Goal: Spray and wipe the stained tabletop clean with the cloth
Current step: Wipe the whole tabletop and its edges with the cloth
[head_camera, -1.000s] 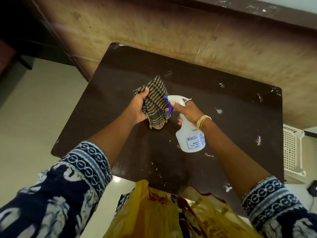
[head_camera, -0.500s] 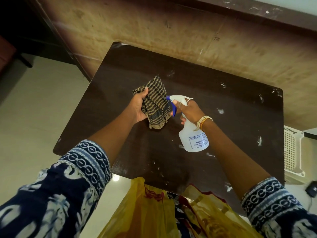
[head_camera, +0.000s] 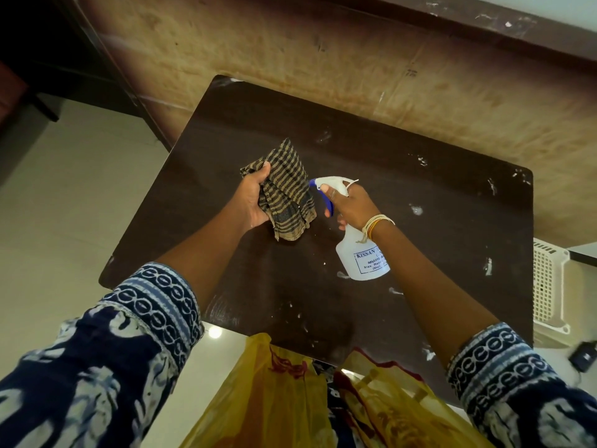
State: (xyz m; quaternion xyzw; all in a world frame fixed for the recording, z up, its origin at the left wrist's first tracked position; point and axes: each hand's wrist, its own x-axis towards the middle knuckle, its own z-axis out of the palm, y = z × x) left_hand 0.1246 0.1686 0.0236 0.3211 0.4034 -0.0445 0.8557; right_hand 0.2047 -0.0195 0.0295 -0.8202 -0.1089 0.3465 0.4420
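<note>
A dark brown tabletop [head_camera: 403, 189] carries white stains, mostly on its right side and near the front edge. My left hand [head_camera: 253, 202] grips a bunched brown-and-black striped cloth [head_camera: 287, 189] above the table's middle. My right hand [head_camera: 353, 206] holds a white spray bottle [head_camera: 363, 257] by its neck, a finger on the blue trigger. The bottle's nozzle points at the cloth, almost touching it. The bottle's base tilts toward me, and its label is partly covered by my wrist.
A brown stained wall [head_camera: 355, 66] runs behind the table. A white perforated plastic basket [head_camera: 549, 286] stands at the table's right edge. Pale floor [head_camera: 64, 205] lies to the left, and yellow patterned fabric [head_camera: 290, 399] hangs in front of the near edge.
The spray bottle has shifted a little closer to the cloth, and the blue trigger looks pressed in. My left hand and the cloth have stayed in place.
</note>
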